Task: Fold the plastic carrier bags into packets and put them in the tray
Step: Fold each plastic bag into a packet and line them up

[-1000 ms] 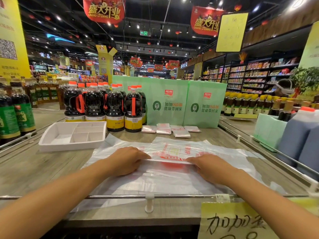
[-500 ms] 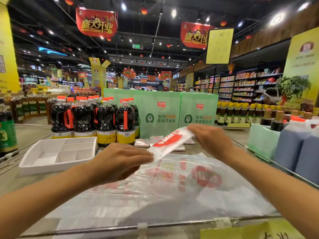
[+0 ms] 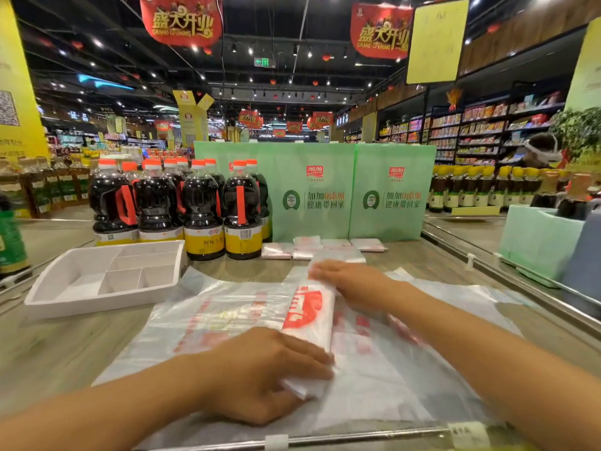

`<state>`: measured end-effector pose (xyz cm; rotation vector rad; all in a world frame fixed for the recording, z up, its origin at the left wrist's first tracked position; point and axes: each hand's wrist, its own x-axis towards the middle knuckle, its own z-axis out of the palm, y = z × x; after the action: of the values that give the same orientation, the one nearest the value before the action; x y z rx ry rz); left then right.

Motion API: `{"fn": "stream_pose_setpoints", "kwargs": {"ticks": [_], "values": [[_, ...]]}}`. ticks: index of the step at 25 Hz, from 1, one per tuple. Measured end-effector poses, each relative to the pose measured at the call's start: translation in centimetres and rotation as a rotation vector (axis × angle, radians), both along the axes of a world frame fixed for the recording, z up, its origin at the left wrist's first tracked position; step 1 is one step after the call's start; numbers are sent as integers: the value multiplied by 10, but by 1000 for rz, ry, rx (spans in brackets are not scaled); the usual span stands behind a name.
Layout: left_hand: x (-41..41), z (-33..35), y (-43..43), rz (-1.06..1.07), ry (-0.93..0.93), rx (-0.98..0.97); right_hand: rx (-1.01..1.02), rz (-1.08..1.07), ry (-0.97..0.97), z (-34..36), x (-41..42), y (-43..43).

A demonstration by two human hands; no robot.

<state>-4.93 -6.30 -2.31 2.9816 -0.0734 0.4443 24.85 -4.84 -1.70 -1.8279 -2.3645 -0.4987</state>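
A plastic carrier bag folded into a long narrow strip (image 3: 309, 314), white with a red print, lies front to back on a pile of flat bags (image 3: 406, 369). My left hand (image 3: 260, 372) grips the strip's near end, fingers over it and a corner sticking out below. My right hand (image 3: 351, 281), blurred, rests with straight fingers on the far end. The white divided tray (image 3: 42, 297) stands at the left with nothing in it. Several folded packets (image 3: 305, 250) lie at the back of the counter.
Dark sauce bottles (image 3: 201, 206) stand behind the tray, with green cartons (image 3: 312, 190) to their right. A metal rail (image 3: 357, 437) runs along the front edge and another (image 3: 507, 271) along the right side. A pale green box (image 3: 536, 242) sits beyond that rail.
The strip was lifted off the pile, turned and laid down front to back. My left hand came towards me with one end. My right hand went to the far end.
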Motion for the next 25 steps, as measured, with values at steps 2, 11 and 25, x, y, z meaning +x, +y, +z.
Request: {"fn": "stream_pose_setpoints", "kwargs": {"ticks": [2,11,25], "values": [[-2,-3,4,37,59,-64,-173,6,128,-17,5,4],[-5,0,1,94,499,-133,-322,21,-18,-32,24,20],[-17,10,13,144,379,-219,-262,-236,276,29,-8,-38]]}}
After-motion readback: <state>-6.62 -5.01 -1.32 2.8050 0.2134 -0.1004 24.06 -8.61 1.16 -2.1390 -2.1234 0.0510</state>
